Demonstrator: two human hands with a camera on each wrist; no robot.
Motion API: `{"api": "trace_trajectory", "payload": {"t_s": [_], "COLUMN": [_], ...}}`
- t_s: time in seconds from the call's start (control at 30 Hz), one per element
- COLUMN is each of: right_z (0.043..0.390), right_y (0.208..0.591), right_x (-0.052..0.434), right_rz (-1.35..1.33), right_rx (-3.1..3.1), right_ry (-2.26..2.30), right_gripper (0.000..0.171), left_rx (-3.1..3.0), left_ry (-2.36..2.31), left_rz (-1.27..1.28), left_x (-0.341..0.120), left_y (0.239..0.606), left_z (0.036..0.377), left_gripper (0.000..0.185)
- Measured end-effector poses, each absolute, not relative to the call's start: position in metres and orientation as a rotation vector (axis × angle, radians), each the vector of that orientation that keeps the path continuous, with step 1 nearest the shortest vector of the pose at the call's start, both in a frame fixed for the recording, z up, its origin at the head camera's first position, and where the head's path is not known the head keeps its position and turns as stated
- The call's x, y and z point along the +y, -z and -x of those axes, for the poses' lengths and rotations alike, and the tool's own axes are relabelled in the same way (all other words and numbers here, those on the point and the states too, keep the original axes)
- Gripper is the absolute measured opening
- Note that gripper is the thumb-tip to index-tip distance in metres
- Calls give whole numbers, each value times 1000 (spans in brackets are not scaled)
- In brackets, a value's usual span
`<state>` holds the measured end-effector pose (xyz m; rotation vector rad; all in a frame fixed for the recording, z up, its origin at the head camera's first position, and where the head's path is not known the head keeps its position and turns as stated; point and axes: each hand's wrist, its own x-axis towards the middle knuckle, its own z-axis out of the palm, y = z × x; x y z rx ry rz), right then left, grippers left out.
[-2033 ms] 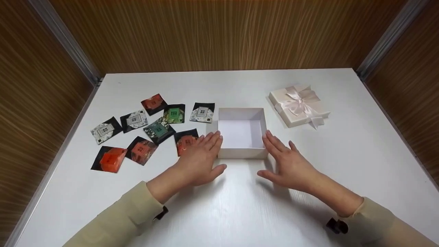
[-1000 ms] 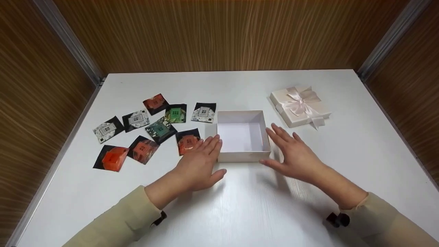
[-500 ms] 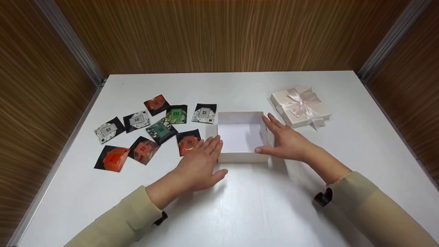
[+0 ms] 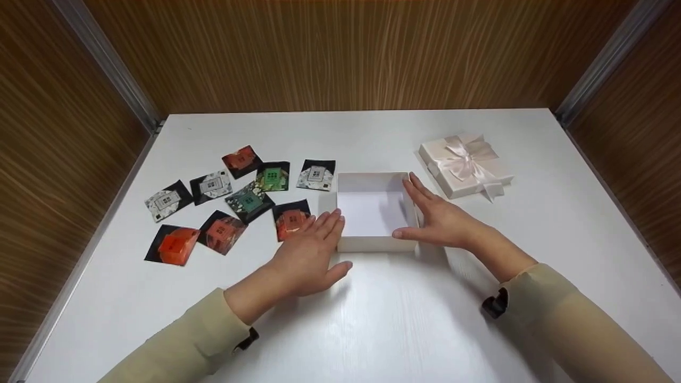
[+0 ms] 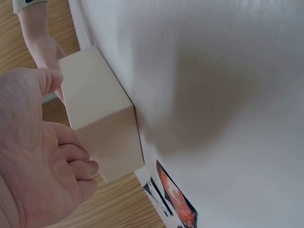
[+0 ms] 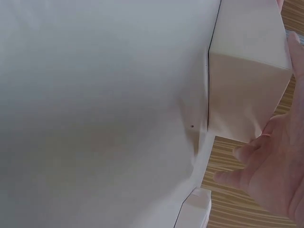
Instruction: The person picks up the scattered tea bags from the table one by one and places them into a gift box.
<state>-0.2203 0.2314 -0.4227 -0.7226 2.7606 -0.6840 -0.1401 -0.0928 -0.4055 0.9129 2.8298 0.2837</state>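
An open, empty white box (image 4: 372, 243) stands mid-table. My left hand (image 4: 311, 250) lies flat on the table, its straight fingers reaching the box's left front corner and partly covering an orange packet (image 4: 290, 219). My right hand (image 4: 439, 218) lies along the right wall with straight fingers, the thumb at the front right corner. In the left wrist view the left hand (image 5: 38, 156) is beside the box (image 5: 102, 118). In the right wrist view the right hand (image 6: 278, 161) touches the box (image 6: 247, 71).
Several small square packets (image 4: 213, 183), orange, green and white on black, lie scattered left of the box. A white lid with a pink ribbon bow (image 4: 464, 165) rests at the back right. Wooden walls enclose the white table (image 4: 372, 319) on three sides.
My right hand has moved from the table in front of the box up against its right wall, thumb onto the front corner. The left hand has stayed in place.
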Motion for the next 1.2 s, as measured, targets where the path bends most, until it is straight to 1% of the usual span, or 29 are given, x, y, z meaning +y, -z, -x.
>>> {"api": "trace_trajectory", "payload": {"t_s": [0.33,0.53,0.73,0.9,1.03,1.2], "right_z": [222,221,220,219,220,221], "right_y": [428,428,428,428,429,430], "right_x": [232,233,232,233,233,233], "right_rz": [728,715,720,718,729,734], "right_rx": [2739,2728,2723,2738,2742,2740], "right_ry": [736,764,774,771,776,764], "right_gripper": [122,122,122,121,120,120], "left_rx": [2864,2928,3036,3142,3212,3218], "left_ry": [-353,-470,-688,-798,-858,-921], "left_rz": [-909,-775,-543,-322,-222,-60], "left_x": [-101,-124,-176,-227,-270,-321], "left_y": [392,373,360,358,366,390], "left_z": [147,160,175,176,174,169], "left_gripper": [83,86,79,73,71,70]}}
